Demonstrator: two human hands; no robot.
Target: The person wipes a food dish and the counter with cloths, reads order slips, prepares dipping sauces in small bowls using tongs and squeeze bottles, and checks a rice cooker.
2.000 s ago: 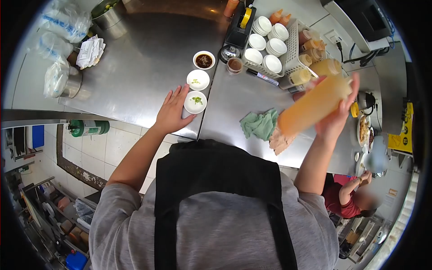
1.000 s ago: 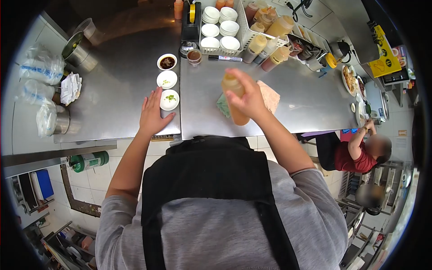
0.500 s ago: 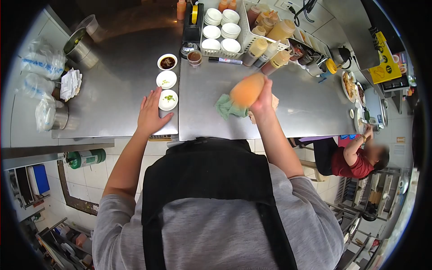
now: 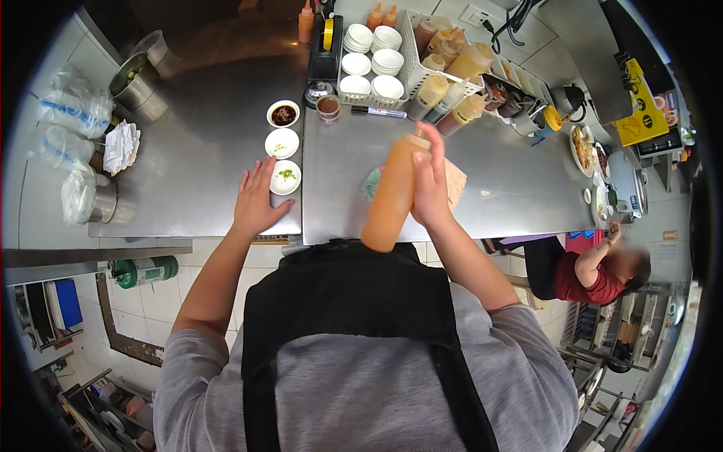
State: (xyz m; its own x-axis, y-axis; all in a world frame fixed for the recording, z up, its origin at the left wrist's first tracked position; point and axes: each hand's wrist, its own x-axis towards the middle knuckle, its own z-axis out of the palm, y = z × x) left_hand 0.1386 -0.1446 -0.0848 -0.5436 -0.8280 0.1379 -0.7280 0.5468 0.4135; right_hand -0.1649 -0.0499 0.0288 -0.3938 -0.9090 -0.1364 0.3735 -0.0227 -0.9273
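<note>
My right hand [image 4: 431,184] grips a squeeze bottle [image 4: 389,200] of orange sauce above the steel counter. Its base points towards me, and my index finger reaches up by the nozzle. My left hand [image 4: 257,202] lies with its fingers stretched out against the nearest small white bowl [image 4: 276,188], which contains chopped green bits. Behind that bowl stands a second white bowl [image 4: 276,138] with a few pale green bits, then a third bowl [image 4: 273,108] with dark sauce. A green cloth [image 4: 370,183] and a pinkish cloth [image 4: 456,183] are partly hidden behind the bottle and right hand.
A white basket [image 4: 371,99] of stacked small dishes stands at the back, beside a crate of sauce bottles [image 4: 471,62]. A marker [image 4: 379,112] and a small sauce cup [image 4: 328,108] lie before them. At right, a person in red [image 4: 584,275] works near plates [image 4: 581,151].
My right hand has turned the squeeze bottle so that its base swings down towards me and its nozzle end faces away. My left hand has stayed by the bowls.
</note>
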